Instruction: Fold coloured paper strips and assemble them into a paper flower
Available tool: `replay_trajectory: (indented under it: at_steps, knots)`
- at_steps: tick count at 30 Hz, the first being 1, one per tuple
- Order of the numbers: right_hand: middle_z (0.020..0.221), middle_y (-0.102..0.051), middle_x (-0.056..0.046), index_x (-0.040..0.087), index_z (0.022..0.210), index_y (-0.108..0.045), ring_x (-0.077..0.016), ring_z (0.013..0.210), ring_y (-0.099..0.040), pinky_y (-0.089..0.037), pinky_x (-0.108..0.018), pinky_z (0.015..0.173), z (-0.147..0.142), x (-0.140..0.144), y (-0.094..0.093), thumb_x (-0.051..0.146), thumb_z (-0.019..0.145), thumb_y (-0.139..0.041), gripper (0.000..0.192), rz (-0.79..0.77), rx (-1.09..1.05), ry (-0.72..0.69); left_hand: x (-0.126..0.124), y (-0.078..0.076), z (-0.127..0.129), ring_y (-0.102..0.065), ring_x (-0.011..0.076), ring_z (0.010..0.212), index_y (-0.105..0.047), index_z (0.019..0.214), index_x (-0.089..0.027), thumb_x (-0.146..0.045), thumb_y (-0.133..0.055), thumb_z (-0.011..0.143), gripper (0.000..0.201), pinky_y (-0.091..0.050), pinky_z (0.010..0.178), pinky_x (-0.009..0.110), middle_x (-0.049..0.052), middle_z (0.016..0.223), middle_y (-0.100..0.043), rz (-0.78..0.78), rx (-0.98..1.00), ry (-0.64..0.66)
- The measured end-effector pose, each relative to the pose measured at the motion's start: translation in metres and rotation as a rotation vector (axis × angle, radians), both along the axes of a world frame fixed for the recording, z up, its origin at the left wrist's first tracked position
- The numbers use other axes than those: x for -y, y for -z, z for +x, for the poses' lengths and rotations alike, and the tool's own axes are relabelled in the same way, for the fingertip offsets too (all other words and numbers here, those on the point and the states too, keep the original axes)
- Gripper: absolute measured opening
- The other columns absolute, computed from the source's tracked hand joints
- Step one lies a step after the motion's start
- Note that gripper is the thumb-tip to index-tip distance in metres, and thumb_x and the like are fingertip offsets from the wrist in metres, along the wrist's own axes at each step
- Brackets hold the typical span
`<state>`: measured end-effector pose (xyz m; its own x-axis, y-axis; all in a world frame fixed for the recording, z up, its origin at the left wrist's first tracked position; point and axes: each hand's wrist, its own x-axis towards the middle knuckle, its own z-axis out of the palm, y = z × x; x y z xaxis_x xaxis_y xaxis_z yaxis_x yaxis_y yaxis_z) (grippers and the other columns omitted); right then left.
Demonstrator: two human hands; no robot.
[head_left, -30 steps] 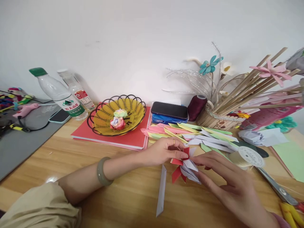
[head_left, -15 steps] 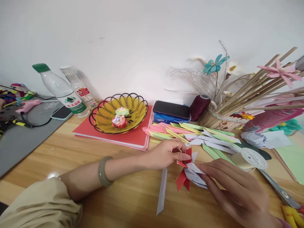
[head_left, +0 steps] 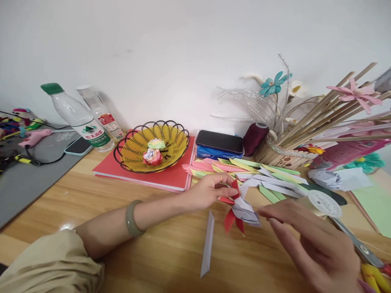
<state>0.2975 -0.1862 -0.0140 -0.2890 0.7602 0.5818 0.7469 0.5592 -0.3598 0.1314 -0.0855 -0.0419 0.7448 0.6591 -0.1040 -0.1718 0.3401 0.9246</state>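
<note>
Between the thumb and fingers of my left hand [head_left: 210, 190] is a folded-paper piece with red and white strips [head_left: 244, 211]. Its red points stick out to the left and downward, its white folds to the right. My right hand [head_left: 317, 240] is at the right of the piece, with thumb and index finger a little apart and nothing visible between them. The index fingertip is close to the white folds; whether it touches them I cannot tell. A single white folded strip [head_left: 207, 246] lies on the table below my left hand.
Folded paper strips [head_left: 275, 183] lie behind my hands. A yellow basket [head_left: 134, 156] holds small paper balls on red paper [head_left: 105, 165]. A phone [head_left: 219, 141] rests on a blue pack. Bottles [head_left: 96, 136] stand at left; a thread spool [head_left: 324, 203] and scissors [head_left: 360, 248] are at right.
My right thumb and index finger have parted from the white folds, and the hand has moved slightly right. My left hand has shifted the paper piece a little up and left.
</note>
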Motion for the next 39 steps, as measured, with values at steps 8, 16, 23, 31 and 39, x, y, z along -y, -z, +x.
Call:
replay_trajectory:
  at_steps: [8,16,23,31,39]
  knots:
    - [0.072,-0.06,0.001,0.021,0.103,-0.052,-0.0108,0.056,-0.055,-0.046,-0.023,0.052,0.002,-0.003,0.022,0.024,0.078,-0.058,0.026,-0.092,-0.107,0.138,-0.006,0.011,-0.002,-0.056,0.0122,0.079,-0.054,0.069,-0.012,-0.022,-0.073,0.061,0.023,-0.043,0.075,0.029,0.002,0.079,-0.058,0.066,0.234,-0.122]
    - [0.071,-0.063,0.001,0.023,0.093,-0.052,-0.0115,0.056,-0.059,-0.047,-0.022,0.05,-0.002,-0.003,0.017,0.015,0.08,-0.052,0.016,-0.013,-0.037,0.076,0.0,0.005,-0.004,-0.059,0.0136,0.08,-0.053,0.07,-0.013,-0.025,-0.069,0.066,0.021,-0.045,0.076,0.03,0.003,0.08,-0.058,0.173,0.208,-0.002]
    - [0.075,-0.064,0.0,0.023,0.093,-0.052,-0.013,0.063,-0.062,-0.05,-0.023,0.055,-0.002,-0.002,0.012,0.019,0.079,-0.055,0.015,-0.055,-0.043,-0.004,0.002,0.001,-0.009,-0.058,0.018,0.085,-0.056,0.074,-0.013,-0.022,-0.064,0.07,0.013,-0.042,0.082,0.035,0.004,0.08,-0.056,0.22,0.202,0.063]
    - [0.077,-0.06,-0.002,0.023,0.086,-0.057,-0.0147,0.07,-0.057,-0.047,-0.025,0.057,0.005,-0.002,0.006,0.021,0.081,-0.053,0.007,-0.055,-0.203,0.222,0.001,0.0,-0.01,-0.058,0.0161,0.074,-0.047,0.062,-0.014,-0.006,-0.05,0.063,0.008,-0.044,0.065,0.027,0.001,0.071,-0.049,0.218,0.173,0.088]
    - [0.077,-0.062,-0.002,0.021,0.086,-0.061,-0.012,0.061,-0.056,-0.048,-0.024,0.054,-0.006,-0.012,0.015,0.028,0.081,-0.054,0.011,-0.389,-0.313,0.065,0.006,0.001,-0.007,-0.049,0.0104,0.073,-0.05,0.063,-0.014,-0.002,-0.048,0.061,0.013,-0.041,0.066,0.021,0.001,0.076,-0.05,0.552,-0.088,0.082]
